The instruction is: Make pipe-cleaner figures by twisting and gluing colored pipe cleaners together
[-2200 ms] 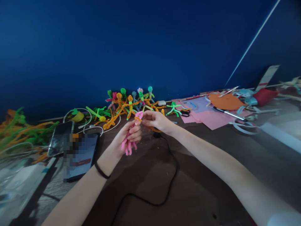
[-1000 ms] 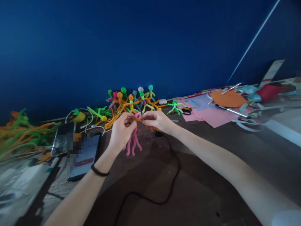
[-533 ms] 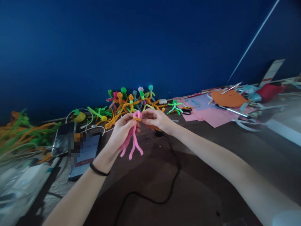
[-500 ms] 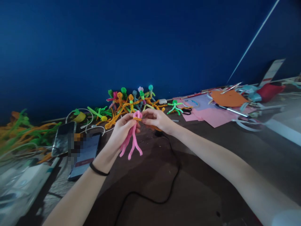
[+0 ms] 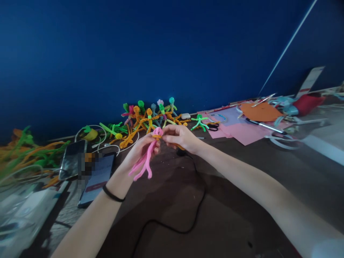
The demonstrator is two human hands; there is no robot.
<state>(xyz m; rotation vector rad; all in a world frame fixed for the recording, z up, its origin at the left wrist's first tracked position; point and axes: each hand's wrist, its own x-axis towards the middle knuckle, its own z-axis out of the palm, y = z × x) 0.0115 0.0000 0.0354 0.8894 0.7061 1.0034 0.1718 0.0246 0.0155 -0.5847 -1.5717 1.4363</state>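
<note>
Evidently the left hand (image 5: 140, 147) is closed on a pink bundle (image 5: 148, 159) of fuzzy stems, gripping it just under its looped top so that the loose ends fall below the fingers, toward the wrist. That hold seems meant to steady the narrow neck, where an orange strand (image 5: 157, 136) wraps around. Just right of the neck, the right hand (image 5: 183, 138) pinches the same strand, whose other end shows beneath the palm; the two grips nearly meet, probably so the strand can be kept taut against the pink. The exact finger contact is partly hidden. Directly beyond the grip, a crowd of small figures, among them an orange figure (image 5: 149, 114), stands or leans near the blue wall (image 5: 172, 50), perhaps put there to leave working room. A green figure (image 5: 199, 123) is off to the far right of the grip, near pink paper (image 5: 244, 135). Well left of the hands lies a pile of orange and green stems (image 5: 55, 152), likely within easy reach. Between pile and left hand are two phones, including a lit phone (image 5: 98, 177). A black cable (image 5: 201, 204) runs nearer the person, below the grip.
</note>
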